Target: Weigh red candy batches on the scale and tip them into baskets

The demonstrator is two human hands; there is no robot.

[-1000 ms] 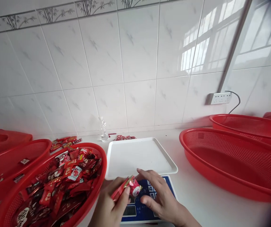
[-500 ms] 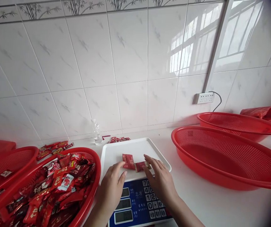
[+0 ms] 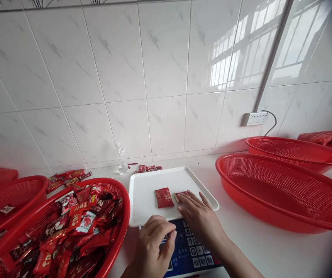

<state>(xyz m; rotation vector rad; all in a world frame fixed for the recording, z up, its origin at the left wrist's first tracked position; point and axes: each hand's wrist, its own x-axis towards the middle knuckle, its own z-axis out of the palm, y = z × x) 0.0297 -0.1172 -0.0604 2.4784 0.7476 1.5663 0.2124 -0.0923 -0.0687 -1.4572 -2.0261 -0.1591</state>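
Note:
My left hand (image 3: 156, 244) is over the front of a blue-panelled weighing scale (image 3: 183, 253), fingers curled and thumb tip close to the index fingertip, with nothing visible in it. On the scale's white tray (image 3: 143, 183) lies a flat red packet (image 3: 164, 197) with gold print. My right hand (image 3: 202, 220) stretches its fingers flat over a second small red packet (image 3: 180, 195), partly hidden beneath them. The fingers appear to touch it. Part of the keypad shows between the hands, while the display windows are mostly covered by my left hand.
At left, a red basket (image 3: 124, 216) is heaped with red-wrapped snacks. Another red basket (image 3: 35, 184) stands behind it. A clear bottle (image 3: 121, 160) and loose packets (image 3: 67, 179) sit near the tiled wall. Large red baskets (image 3: 270, 193) stand at right, below a power strip (image 3: 256, 118).
My left hand has drawn back from the tray toward me, its fingers curling. My right hand has moved onto the right-hand packet. The other packet now lies straighter and apart from it.

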